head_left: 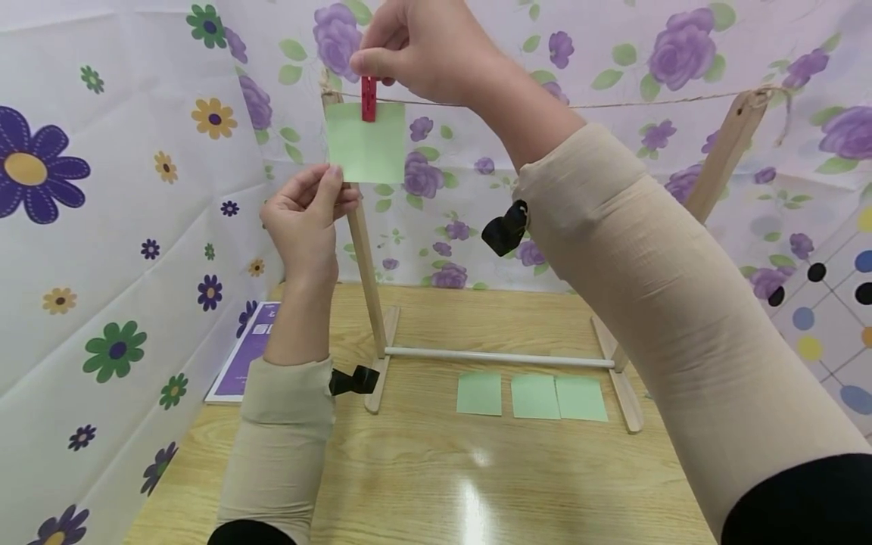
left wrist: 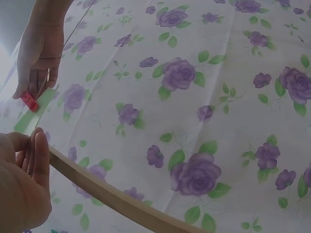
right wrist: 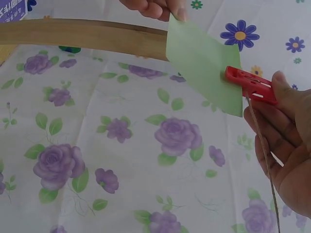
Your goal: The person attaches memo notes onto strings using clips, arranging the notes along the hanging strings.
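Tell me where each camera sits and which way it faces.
Head: on the person's head, facing forward and down; left hand, right hand and both sleeves show.
Left wrist: on that wrist, facing a wooden post and flowered backdrop; both hands show.
Right wrist: on that wrist, facing the red clip and green paper; both hands partly show.
Both wrist views share the clip and paper.

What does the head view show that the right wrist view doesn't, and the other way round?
Only the head view shows the three loose green notes on the table, the white rod and the right-hand wooden post.

Only the right wrist view shows the palm side of the right hand.

Both share the red clip over the held green note, the left hand pinching that note, the string and the purple booklet.
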Available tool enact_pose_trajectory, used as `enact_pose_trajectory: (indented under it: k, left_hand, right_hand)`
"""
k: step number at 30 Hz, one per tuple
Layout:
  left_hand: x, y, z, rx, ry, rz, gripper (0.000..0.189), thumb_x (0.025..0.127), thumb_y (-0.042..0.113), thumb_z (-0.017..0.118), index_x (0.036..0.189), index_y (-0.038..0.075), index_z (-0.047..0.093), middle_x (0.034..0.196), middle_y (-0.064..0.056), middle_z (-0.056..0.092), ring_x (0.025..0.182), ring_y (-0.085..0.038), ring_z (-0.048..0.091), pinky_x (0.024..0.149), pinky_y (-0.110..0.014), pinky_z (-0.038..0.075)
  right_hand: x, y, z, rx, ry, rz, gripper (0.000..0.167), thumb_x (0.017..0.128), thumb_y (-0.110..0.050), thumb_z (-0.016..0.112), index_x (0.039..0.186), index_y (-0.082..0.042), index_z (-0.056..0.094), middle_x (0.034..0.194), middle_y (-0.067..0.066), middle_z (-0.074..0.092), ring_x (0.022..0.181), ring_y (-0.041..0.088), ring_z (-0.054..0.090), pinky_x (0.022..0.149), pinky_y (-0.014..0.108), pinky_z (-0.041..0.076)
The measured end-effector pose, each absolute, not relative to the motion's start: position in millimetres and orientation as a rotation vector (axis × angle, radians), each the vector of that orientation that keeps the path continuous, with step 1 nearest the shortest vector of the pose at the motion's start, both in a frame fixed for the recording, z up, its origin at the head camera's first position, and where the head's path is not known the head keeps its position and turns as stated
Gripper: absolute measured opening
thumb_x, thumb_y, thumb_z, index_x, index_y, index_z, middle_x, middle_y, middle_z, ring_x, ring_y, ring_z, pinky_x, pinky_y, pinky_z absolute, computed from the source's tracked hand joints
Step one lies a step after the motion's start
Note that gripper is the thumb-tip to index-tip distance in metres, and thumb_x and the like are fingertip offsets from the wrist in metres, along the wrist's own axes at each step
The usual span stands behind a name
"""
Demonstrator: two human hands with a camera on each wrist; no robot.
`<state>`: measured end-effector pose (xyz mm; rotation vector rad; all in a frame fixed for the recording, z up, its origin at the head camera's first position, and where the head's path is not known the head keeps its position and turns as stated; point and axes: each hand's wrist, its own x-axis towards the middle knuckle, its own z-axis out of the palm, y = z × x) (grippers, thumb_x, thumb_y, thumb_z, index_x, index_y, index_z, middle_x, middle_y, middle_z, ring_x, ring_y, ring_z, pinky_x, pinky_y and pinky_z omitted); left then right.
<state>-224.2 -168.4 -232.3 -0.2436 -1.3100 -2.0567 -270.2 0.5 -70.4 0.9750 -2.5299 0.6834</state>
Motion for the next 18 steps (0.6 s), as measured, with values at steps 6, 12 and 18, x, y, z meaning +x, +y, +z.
enact_pose_trajectory:
  k: [6,12,18]
  left_hand:
    - [-225.4,-168.8,-233.2,-0.257,-1.305,-2.065,0.017,0.089,0.003,0.077,0.097,-0.011,0.072,0.080,-0.017,0.071,0.065,-0.019,0.072,0.066,-0.028,0.064]
    - [-226.3,-169.4,-232.9,-0.257,-1.312,-2.067,0.019,0.089,0.004,0.077,0.098,-0.012,0.071,0.080,-0.016,0.070,0.066,-0.019,0.072,0.067,-0.028,0.064]
    - [-227.8,-171.3,-233.1,-0.263,-1.317,-2.071,0.018,0.089,0.005,0.077,0.098,-0.010,0.072,0.080,-0.016,0.070,0.066,-0.020,0.072,0.067,-0.028,0.064]
  right_hand:
    - [-273.5,0.7,-72.7,1.047,-2.515,0.651,0.033,0.100,-0.040,0.061,0.112,-0.016,0.079,0.099,-0.002,0.069,0.087,0.009,0.056,0.082,0.019,0.051]
    - [-273.9,2.0,-72.5,1.106,-2.517,0.633,0.033,0.101,-0.040,0.061,0.115,-0.016,0.077,0.104,-0.004,0.071,0.089,0.008,0.059,0.084,0.019,0.052]
    - [-274.1,1.7,-72.6,1.086,-2.533,0.641,0.039,0.100,-0.043,0.060,0.124,-0.015,0.072,0.116,-0.002,0.070,0.100,0.008,0.062,0.093,0.017,0.051]
